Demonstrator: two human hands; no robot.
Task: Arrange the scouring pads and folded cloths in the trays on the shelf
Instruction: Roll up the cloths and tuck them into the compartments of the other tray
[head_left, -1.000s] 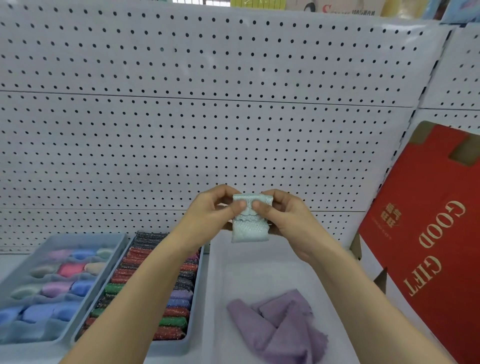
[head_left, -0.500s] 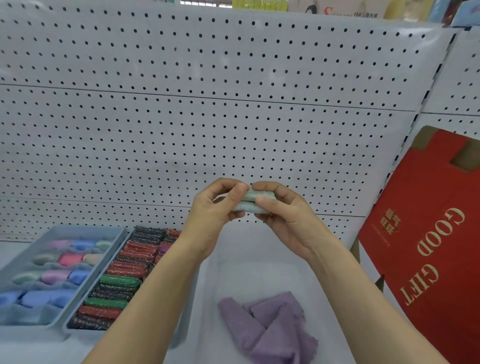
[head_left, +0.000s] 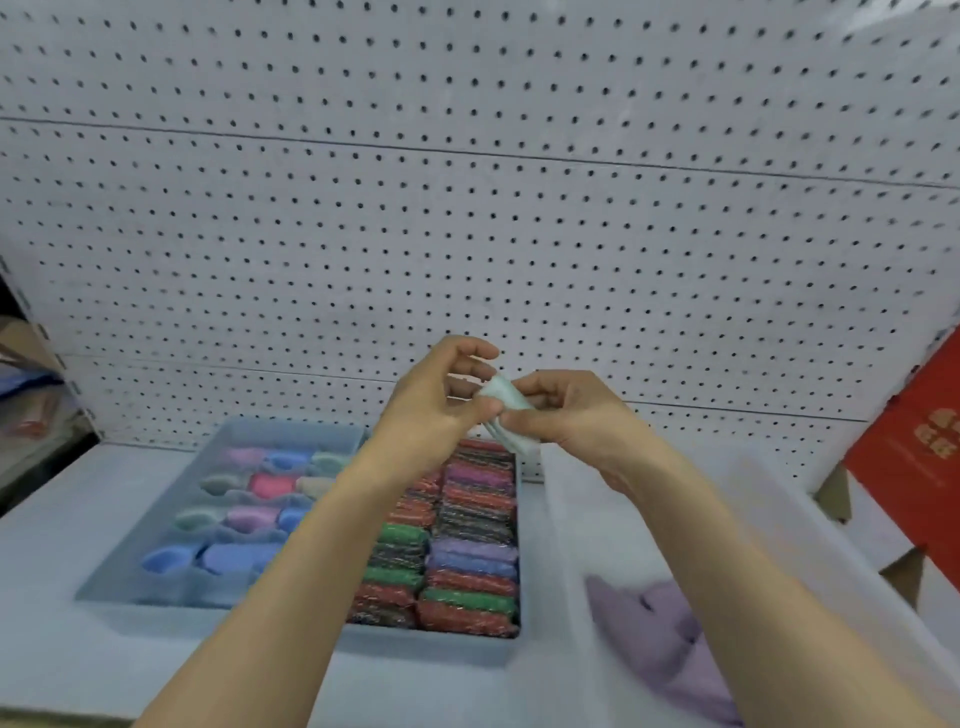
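Left hand (head_left: 436, 408) and right hand (head_left: 569, 423) both pinching a small folded cloth (head_left: 508, 404), above the back edge of the pad tray (head_left: 431, 645), white bin (head_left: 558, 545) just beside its right edge, shelf (head_left: 415, 693) stretching out in front.

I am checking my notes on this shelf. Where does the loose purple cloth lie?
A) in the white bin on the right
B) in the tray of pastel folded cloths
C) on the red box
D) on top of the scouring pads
A: the purple cloth lies crumpled in the white bin, to the right of the tray of scouring pads.
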